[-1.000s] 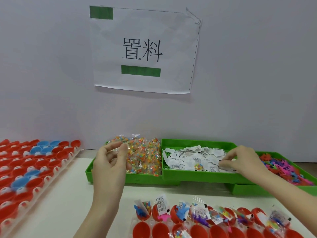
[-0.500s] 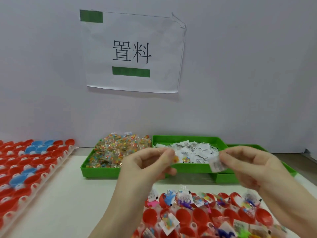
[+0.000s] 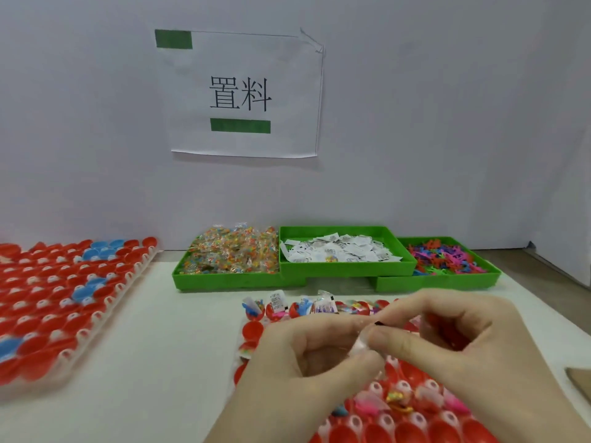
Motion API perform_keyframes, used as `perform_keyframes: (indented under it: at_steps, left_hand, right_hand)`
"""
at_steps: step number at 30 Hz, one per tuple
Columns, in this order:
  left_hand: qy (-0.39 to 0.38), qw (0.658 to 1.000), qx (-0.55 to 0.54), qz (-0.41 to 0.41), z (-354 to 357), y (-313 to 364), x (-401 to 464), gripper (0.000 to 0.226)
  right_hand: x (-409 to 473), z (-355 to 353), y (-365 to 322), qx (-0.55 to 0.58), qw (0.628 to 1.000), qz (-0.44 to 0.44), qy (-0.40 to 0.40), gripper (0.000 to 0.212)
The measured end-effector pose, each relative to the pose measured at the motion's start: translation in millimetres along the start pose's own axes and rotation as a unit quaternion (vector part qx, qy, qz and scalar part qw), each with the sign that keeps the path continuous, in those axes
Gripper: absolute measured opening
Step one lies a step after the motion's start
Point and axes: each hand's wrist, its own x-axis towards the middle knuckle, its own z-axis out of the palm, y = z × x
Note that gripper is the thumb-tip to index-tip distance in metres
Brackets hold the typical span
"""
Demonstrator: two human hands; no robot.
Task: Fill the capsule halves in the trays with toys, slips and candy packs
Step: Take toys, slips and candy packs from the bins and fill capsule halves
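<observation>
Left of the middle green bin point(image 3: 345, 270) of slips sits the candy-pack bin point(image 3: 228, 278); right of it, the toy bin point(image 3: 447, 279). Nearer than that bin, above the capsule tray point(image 3: 399, 423), left hand point(image 3: 300, 356) and right hand point(image 3: 454, 346) meet, both pinching one small white slip point(image 3: 359, 343).

Packing workstation: sorted parts bins point(image 3: 345, 270)

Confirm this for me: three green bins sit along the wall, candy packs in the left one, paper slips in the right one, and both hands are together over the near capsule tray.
One thing is wrong. The head view shows the paper slips in the middle green bin, not the right one; the right bin holds the small coloured toys. The rest stands: candy packs in the left bin, left hand and right hand together over the near capsule tray.
</observation>
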Motion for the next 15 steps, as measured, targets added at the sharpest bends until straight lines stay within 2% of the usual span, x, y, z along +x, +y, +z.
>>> perform_keyframes:
  at_steps: [5,7,10,12,15]
  left_hand:
    - [0.090,0.994,0.049,0.028,-3,1,-22,0.024]
    - [0.127,0.989,0.067,0.028,-13,1,-31,0.031]
    - [0.174,0.981,0.078,0.021,-27,1,-44,0.028]
    - [0.185,0.979,0.082,0.007,-33,-1,-52,0.028]
    - [0.185,0.978,0.093,-0.028,-34,-4,-62,0.031]
  right_hand:
    - [-19,12,-3,0.030,0.999,0.034,-0.024,0.029]
    - [-21,11,1,0.080,0.993,0.077,-0.041,0.012]
    - [-21,7,12,0.178,0.973,0.123,-0.084,0.048]
    - [-23,9,13,0.218,0.963,0.122,-0.097,0.054]
    - [-30,19,12,0.245,0.958,0.086,-0.122,0.051]
